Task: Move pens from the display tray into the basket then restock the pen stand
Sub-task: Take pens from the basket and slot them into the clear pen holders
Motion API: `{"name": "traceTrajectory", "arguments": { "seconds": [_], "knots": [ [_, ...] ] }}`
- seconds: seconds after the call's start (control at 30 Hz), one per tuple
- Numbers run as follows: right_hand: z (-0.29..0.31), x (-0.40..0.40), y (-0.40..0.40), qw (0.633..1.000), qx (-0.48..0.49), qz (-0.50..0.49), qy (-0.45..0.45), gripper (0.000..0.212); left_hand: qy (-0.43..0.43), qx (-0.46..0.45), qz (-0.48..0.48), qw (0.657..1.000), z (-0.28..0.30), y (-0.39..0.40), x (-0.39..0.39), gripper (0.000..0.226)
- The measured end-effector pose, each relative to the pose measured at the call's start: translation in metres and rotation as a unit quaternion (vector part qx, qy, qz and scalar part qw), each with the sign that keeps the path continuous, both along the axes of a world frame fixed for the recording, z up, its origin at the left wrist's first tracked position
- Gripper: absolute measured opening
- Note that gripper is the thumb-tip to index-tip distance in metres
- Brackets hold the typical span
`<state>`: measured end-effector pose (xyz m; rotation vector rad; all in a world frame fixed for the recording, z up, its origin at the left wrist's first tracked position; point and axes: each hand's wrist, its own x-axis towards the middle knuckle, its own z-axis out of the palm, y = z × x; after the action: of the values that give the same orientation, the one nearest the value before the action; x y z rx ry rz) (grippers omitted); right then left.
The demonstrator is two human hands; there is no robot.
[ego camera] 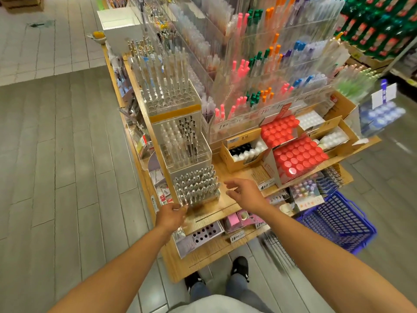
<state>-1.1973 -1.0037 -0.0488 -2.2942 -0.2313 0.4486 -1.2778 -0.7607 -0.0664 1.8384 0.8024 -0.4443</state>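
The clear pen stand [196,186], packed with upright pens at the wooden shelf's front corner, sits between both hands, apparently to be grasped: the left hand [172,214] curls against its near-left corner, the right hand [244,193] hovers just right, fingers loose and empty, with the blue basket [338,222] well right of the stand.

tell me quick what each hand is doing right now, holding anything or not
Left hand: fingers curled at the near corner of the clear pen tray; grip cannot be told.
Right hand: open, holding nothing.
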Motion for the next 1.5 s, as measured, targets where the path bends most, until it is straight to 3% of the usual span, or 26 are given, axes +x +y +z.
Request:
{"name": "traceTrajectory", "arguments": {
  "seconds": [0.17,0.3,0.57,1.0,1.23,1.5],
  "knots": [
    [-0.006,-0.029,-0.036,0.995,0.052,-0.059,0.06,0.035,0.019,-0.087,-0.012,0.996,0.002,-0.015,-0.013,0.013],
    [-0.005,-0.059,-0.082,0.978,0.116,-0.133,0.107,0.039,0.016,-0.101,-0.043,0.994,0.009,-0.052,-0.017,0.013],
    [-0.004,-0.126,-0.203,0.899,0.257,-0.303,0.184,0.039,0.021,-0.152,-0.082,0.985,0.018,-0.173,-0.035,0.026],
    [-0.034,-0.211,-0.397,0.873,0.217,-0.38,0.214,0.033,0.063,-0.212,-0.103,0.97,0.001,-0.393,-0.087,0.026],
    [-0.094,-0.17,-0.45,0.866,0.2,-0.41,0.205,0.018,0.108,-0.178,-0.152,0.966,-0.078,-0.459,-0.032,0.029],
    [-0.255,-0.121,-0.496,0.861,0.125,-0.429,0.244,0.008,0.127,-0.164,-0.161,0.965,-0.227,-0.517,0.056,0.026]
  ]
}}
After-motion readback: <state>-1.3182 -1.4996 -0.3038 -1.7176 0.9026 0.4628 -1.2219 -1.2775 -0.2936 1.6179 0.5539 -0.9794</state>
